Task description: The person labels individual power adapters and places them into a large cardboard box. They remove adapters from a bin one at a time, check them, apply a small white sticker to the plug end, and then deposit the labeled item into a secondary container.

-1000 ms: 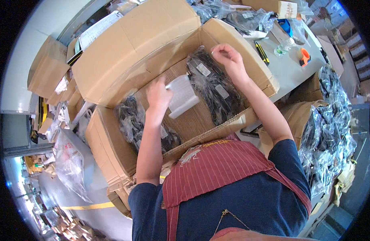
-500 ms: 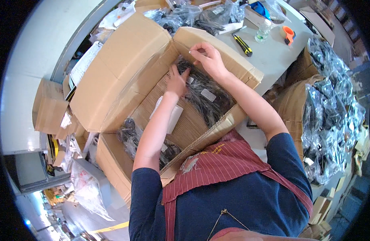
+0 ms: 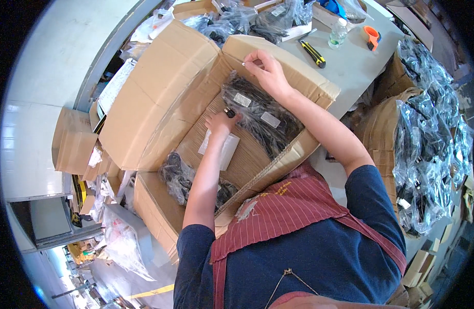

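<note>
My left hand (image 3: 221, 124) reaches into an open cardboard box (image 3: 183, 129), thumb and fingers apart. A small black plug (image 3: 229, 112) shows between them; whether it is gripped I cannot tell. Beside the hand lies a clear plastic bag of black parts with white labels (image 3: 260, 116). A white packet (image 3: 227, 149) rests on the box floor by my left wrist. Another bagged black item (image 3: 176, 175) sits at the near left end, partly hidden by my forearm. Above the far right wall, my right hand (image 3: 266, 72) pinches a tiny white piece (image 3: 244, 64).
A yellow-black utility knife (image 3: 313, 54), a clear bottle (image 3: 338, 34) and an orange tape dispenser (image 3: 371, 38) stand on the grey table (image 3: 350, 69). Bagged black parts (image 3: 231, 21) lie beyond the box. More bagged parts (image 3: 427, 139) fill a carton at the right.
My left hand has drawn back from the bagged parts toward the white packet, uncovering a label and the black plug. My right hand stays nearly in place, still pinching.
</note>
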`<action>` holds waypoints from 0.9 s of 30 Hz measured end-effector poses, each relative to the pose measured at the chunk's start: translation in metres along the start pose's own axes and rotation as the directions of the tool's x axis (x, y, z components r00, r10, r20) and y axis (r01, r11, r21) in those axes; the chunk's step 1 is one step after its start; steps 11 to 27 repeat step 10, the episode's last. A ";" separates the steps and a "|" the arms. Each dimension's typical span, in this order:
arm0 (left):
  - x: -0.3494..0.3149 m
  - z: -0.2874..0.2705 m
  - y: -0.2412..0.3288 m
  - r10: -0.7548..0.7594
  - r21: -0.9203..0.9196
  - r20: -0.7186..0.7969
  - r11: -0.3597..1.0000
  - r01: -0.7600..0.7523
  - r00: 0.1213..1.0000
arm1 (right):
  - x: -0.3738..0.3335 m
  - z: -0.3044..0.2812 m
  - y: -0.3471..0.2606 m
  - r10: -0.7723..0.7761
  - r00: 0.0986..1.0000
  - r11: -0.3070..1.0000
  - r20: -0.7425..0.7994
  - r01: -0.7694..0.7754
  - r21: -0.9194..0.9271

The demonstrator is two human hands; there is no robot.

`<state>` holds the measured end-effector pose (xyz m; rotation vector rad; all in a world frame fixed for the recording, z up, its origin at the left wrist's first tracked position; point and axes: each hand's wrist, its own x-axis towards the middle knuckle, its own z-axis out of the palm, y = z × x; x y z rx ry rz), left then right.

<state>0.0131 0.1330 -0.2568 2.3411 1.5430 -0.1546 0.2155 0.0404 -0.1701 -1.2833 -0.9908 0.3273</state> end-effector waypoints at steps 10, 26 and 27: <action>-0.030 0.009 -0.003 0.044 -0.515 -0.202 0.845 -0.144 0.978 | -0.003 -0.006 -0.011 0.213 0.972 0.953 0.096 -0.229 0.200; -0.030 0.009 -0.003 0.044 -0.515 -0.202 0.845 -0.144 0.978 | -0.003 -0.006 -0.011 0.213 0.972 0.953 0.096 -0.229 0.200; -0.030 0.009 -0.003 0.044 -0.515 -0.202 0.845 -0.144 0.978 | -0.003 -0.006 -0.011 0.213 0.972 0.953 0.096 -0.229 0.200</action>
